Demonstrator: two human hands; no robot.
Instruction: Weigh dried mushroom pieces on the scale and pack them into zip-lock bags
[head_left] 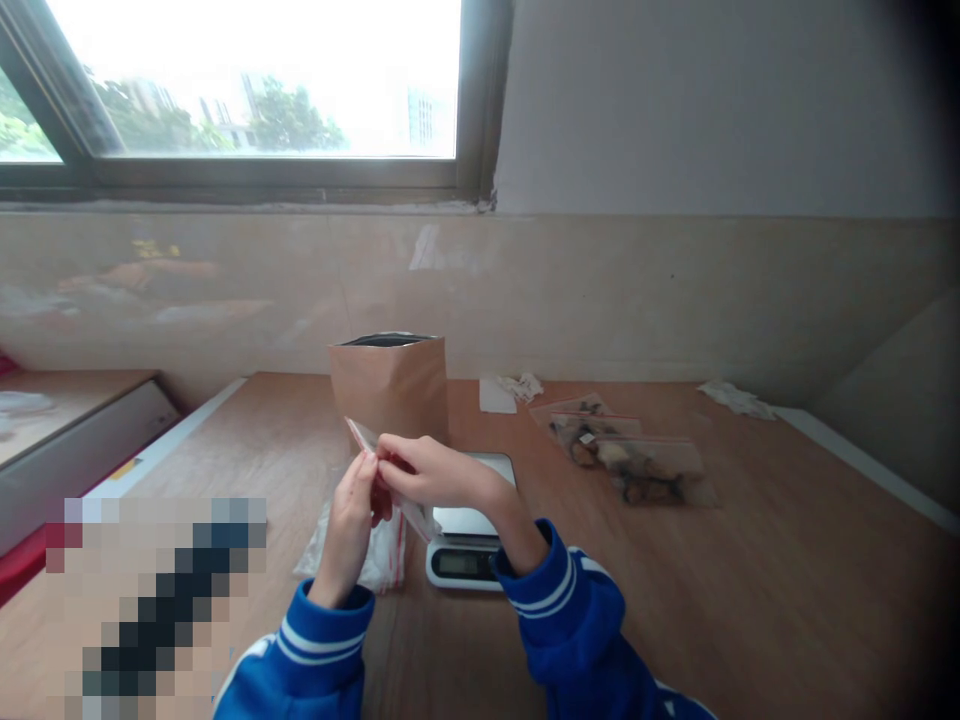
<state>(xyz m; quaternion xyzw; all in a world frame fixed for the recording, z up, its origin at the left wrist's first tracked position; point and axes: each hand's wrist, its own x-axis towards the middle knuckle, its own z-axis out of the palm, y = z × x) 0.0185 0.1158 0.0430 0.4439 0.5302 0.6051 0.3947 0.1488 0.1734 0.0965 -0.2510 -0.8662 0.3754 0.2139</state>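
Both my hands pinch a clear zip bag point(417, 519) with a red strip along its top edge. My left hand point(352, 510) grips the bag's edge from the left, fingers closed. From the right, my right hand point(431, 470) closes its fingertips on the same edge and hides part of it. Below my right forearm is a white kitchen scale point(465, 522) with a dark display. A pile of clear zip bags point(382, 568) lies partly behind my left wrist. Just past my hands stands a brown kraft paper pouch point(390, 385), its top open.
Several filled zip bags point(630, 460) with dark and pale dried pieces lie to the right. Crumpled white paper point(517, 388) rests near the wall, and more white scraps point(739, 400) lie at the far right. The lower left is blurred out.
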